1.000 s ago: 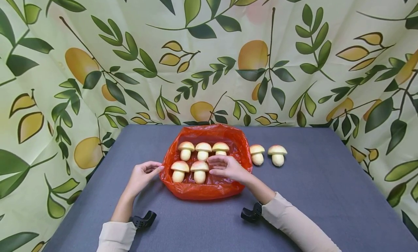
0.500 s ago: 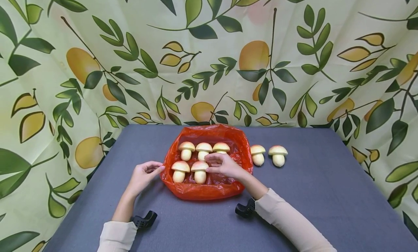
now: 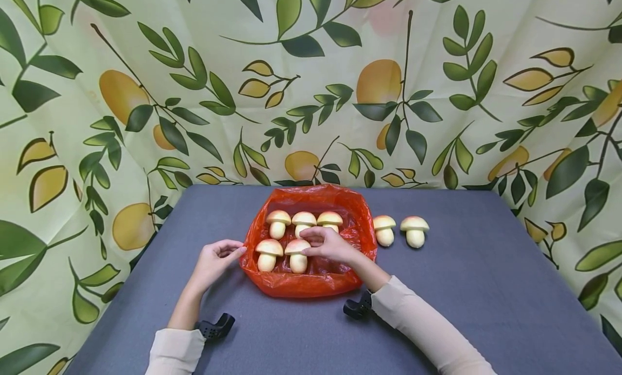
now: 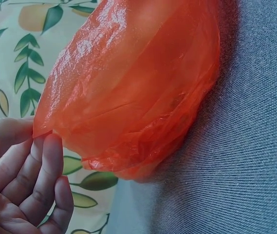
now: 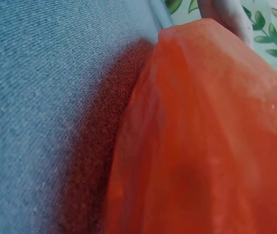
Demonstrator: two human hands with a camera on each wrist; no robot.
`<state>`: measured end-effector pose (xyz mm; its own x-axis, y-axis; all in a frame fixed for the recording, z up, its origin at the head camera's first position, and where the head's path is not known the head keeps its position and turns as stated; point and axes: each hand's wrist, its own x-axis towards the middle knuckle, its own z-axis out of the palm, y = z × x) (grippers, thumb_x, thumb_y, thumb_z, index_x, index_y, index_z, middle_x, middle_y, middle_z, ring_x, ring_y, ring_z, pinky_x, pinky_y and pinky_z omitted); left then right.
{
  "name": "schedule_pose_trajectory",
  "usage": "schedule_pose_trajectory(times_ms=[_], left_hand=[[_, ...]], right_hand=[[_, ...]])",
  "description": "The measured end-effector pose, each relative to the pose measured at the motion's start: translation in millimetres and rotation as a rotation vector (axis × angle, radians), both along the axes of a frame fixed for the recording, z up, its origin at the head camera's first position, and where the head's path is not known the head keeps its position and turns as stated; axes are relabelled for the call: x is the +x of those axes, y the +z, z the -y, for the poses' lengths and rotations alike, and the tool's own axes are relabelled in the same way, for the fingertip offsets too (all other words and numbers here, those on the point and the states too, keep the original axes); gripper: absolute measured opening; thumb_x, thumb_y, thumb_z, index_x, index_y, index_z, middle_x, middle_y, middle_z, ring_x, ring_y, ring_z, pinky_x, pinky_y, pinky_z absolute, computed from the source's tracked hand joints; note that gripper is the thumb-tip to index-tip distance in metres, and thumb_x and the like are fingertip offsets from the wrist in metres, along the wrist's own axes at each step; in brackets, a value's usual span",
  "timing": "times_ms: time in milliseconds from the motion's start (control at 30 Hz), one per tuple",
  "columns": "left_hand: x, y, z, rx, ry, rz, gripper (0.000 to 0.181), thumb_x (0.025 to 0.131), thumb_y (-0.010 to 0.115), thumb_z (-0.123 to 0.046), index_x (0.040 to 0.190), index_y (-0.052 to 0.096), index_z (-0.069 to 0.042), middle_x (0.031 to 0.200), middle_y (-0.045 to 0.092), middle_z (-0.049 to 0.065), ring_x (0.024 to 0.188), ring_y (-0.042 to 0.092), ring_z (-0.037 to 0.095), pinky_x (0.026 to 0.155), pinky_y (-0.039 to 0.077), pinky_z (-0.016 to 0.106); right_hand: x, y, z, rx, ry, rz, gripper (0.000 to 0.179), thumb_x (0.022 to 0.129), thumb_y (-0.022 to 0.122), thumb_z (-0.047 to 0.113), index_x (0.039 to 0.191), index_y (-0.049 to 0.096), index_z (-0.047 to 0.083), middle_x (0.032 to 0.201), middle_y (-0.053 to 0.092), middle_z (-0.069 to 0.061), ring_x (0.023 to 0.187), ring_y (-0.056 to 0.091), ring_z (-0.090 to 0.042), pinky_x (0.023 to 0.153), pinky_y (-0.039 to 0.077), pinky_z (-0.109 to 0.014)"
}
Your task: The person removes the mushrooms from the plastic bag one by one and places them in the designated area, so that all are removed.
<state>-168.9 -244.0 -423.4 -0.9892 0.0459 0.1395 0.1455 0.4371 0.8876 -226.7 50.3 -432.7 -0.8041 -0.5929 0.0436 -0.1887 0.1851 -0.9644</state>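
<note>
A red plastic bag [image 3: 303, 288] stands wide open on the table, its rim rolled outward. Inside, several mushroom figures with pale stems and reddish-yellow caps lie in two rows, among them a front mushroom [image 3: 298, 263] nearest my right hand. The left rim of the bag is pinched between thumb and fingers of my left hand [image 3: 214, 261]; the left wrist view shows this hand [image 4: 31, 180] close up. Over the bag's right half, my right hand [image 3: 330, 245] has its thumb tip at the front mushroom's cap, fingers loosely bent above; whether they touch is unclear. The bag hides most of the right wrist view.
Two more mushrooms, one by the bag's right side [image 3: 385, 232] and another farther right [image 3: 415, 233], rest on the grey tabletop [image 3: 461, 288]. A leaf-patterned cloth [image 3: 320, 67] hangs behind and along both sides.
My right hand has shifted left, from beside the front mushroom to its cap. The left hand keeps its place on the bag's rim, and the mushrooms have stayed put.
</note>
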Motion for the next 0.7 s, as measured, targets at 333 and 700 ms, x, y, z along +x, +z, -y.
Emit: schedule_pose_trajectory(times_ms=[333, 700], left_hand=[[-0.1, -0.5, 0.3, 0.001, -0.002, 0.0, 0.022, 0.088, 0.069, -0.009, 0.1, 0.069, 0.009, 0.09, 0.072, 0.024, 0.07, 0.06, -0.008, 0.065, 0.048, 0.016], [-0.1, -0.6, 0.8, -0.006, -0.003, -0.005, 0.021, 0.088, 0.069, -0.01, 0.099, 0.069, 0.008, 0.09, 0.072, 0.024, 0.069, 0.06, -0.008, 0.064, 0.048, 0.016]], right_hand=[[-1.8, -2.2, 6.9, 0.032, -0.012, -0.008, 0.049, 0.084, 0.068, 0.001, 0.127, 0.05, -0.016, 0.131, 0.055, -0.034, 0.123, 0.055, -0.043, 0.103, 0.048, -0.042], [-2.4, -7.9, 6.0, 0.116, -0.008, -0.039, 0.052, 0.081, 0.073, 0.004, 0.127, 0.054, -0.011, 0.125, 0.061, -0.028, 0.115, 0.062, -0.033, 0.096, 0.051, -0.034]])
